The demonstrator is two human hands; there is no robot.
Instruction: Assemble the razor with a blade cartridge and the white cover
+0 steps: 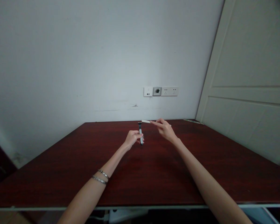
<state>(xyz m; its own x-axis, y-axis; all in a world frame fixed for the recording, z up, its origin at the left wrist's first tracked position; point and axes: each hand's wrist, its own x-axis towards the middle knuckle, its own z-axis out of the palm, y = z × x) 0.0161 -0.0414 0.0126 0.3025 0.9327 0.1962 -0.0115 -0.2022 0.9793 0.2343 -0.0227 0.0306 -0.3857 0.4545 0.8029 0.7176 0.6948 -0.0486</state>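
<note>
My left hand [132,138] is closed around the pale grey handle of a razor [141,137], held upright above the table. The razor's small dark head points up and away from me, and its lower end is black. To the right, my right hand [165,129] pinches a slim white stick [146,121] that lies nearly level. Its free end reaches left, close to the razor's head; whether the two touch I cannot tell. Fingers hide much of the stick, and its exact kind does not show.
Under both hands spreads a dark red wooden table [84,174]. Behind it stands a white wall with sockets [169,91] and a switch plate [148,91]. A white panelled door [249,90] rises along the right side. Below the front edge, pale objects show partly.
</note>
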